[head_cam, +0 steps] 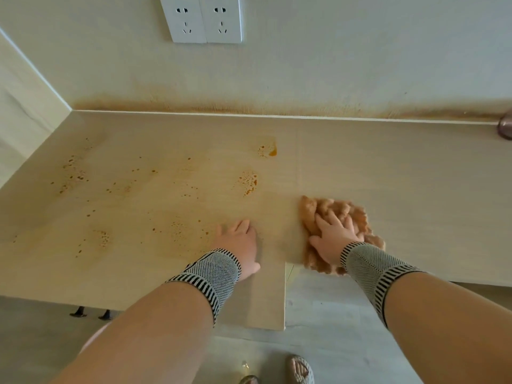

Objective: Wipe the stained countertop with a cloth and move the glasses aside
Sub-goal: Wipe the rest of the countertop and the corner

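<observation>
Pressing the cloth (340, 217) flat under the spread right hand (335, 239), while the open left hand (241, 242) grips nothing, may smear the orange stains (248, 181) wider.

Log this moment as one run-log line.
right hand: presses cloth flat | left hand: flat on countertop | stains: left of cloth, unwiped

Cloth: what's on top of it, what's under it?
On the cloth lies the right hand, fingers spread flat. Under it is the countertop; whether stains remain beneath is hidden by the cloth.
</observation>
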A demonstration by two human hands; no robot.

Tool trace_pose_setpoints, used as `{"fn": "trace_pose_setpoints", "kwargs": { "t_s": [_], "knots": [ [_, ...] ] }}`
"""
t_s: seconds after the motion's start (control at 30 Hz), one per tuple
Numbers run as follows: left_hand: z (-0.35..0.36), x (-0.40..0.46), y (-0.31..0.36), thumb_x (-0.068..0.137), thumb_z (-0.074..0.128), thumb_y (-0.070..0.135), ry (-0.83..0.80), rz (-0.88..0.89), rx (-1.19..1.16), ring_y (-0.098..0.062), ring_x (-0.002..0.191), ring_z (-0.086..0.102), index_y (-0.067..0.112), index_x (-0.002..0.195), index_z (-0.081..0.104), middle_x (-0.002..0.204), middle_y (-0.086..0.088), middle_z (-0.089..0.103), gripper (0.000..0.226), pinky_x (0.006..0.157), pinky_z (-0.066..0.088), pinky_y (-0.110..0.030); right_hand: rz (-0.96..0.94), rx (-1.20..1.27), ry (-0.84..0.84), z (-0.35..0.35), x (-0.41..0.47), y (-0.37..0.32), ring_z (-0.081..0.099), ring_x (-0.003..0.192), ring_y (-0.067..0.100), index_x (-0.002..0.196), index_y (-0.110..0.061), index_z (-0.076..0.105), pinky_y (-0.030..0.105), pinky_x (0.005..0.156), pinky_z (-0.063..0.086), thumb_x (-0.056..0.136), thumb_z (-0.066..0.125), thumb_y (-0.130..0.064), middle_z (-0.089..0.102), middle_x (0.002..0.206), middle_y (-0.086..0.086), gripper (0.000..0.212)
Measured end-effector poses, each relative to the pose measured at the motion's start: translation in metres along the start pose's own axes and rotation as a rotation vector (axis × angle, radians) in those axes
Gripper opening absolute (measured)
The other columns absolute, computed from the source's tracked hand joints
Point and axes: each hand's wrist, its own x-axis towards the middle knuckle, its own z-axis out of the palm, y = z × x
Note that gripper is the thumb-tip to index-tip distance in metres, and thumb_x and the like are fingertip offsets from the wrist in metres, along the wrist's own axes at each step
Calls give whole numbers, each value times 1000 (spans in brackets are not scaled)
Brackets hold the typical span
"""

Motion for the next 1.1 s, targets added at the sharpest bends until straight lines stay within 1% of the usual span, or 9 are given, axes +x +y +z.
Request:
{"fn": "trace_pose_setpoints", "kwargs": {
  "t_s": [0.1, 0.17, 0.23, 0.4, 0.57, 0.7, 0.8, 0.87, 1.1],
  "knots": [
    [-7, 8, 7, 95, 54, 39, 127, 50, -168, -22, 152, 6, 19, 157, 15, 165, -2, 4, 76, 121, 10, -53, -208, 236, 35, -6, -7, -12, 41, 133, 24, 130, -30, 62, 41, 116, 29, 100, 44, -25, 49, 144, -1, 35],
    [-15, 14, 16, 97, 52, 33, 211, 69, -273, -21, 151, 13, 22, 156, 18, 164, 0, 14, 69, 121, 15, -49, -98, 516, 227, -20, -7, -2, 62, 102, 18, 117, -28, 68, 34, 94, 51, 96, 47, -13, 66, 121, 0, 34],
    [-22, 20, 24, 98, 53, 28, 241, 77, -347, -21, 144, 32, 22, 153, 30, 157, 0, 35, 60, 118, 28, -43, -11, 547, 354, -28, 1, 12, 63, 97, 20, 131, -24, 60, 30, 82, 53, 98, 46, -11, 63, 128, 3, 39],
    [-29, 32, 41, 94, 53, 21, 210, 42, -370, -17, 100, 62, 28, 126, 61, 109, 5, 68, 33, 90, 53, -33, -18, 274, 177, -29, 11, 11, 61, 93, 22, 153, -24, 28, 25, 63, 48, 97, 50, -17, 56, 134, 9, 60],
    [-37, 31, 47, 98, 54, 21, 292, 56, -417, -13, 83, 56, 22, 122, 62, 90, 9, 58, 26, 79, 48, -26, -115, 17, 233, -38, 8, 8, 55, 92, 20, 96, -21, 56, 32, 77, 51, 93, 54, -22, 63, 103, 3, 3],
    [-56, 28, 45, 88, 68, 31, 171, 55, -381, -19, 100, 62, 22, 133, 51, 115, 4, 63, 49, 91, 52, -33, -250, 224, 395, -72, -1, 10, 46, 98, 20, 71, -20, 51, 31, 77, 41, 83, 62, -21, 53, 97, 1, 17],
    [-70, 24, 46, 89, 64, 39, 84, 28, -296, -18, 75, 62, 19, 93, 59, 84, 3, 63, 20, 70, 51, -28, -313, 343, 464, -106, -16, 2, 57, 94, 24, 65, -21, 47, 36, 80, 50, 80, 67, -19, 61, 102, 4, 25],
    [-81, 21, 47, 95, 57, 39, 84, 4, -341, -16, 59, 50, 19, 74, 48, 67, 2, 50, 30, 57, 40, -24, -302, 360, 519, -123, -24, 0, 58, 84, 22, 67, -21, 46, 33, 70, 51, 82, 66, -20, 62, 92, 3, 25],
    [-139, 8, 38, 104, 40, 28, 350, -110, -606, -14, 60, 51, 13, 81, 59, 70, -1, 54, 33, 52, 37, -25, -249, 470, 625, -146, -45, 16, 53, 64, 18, 74, -17, 54, 22, 51, 39, 84, 64, -18, 56, 66, -2, 14]
  ]
}}
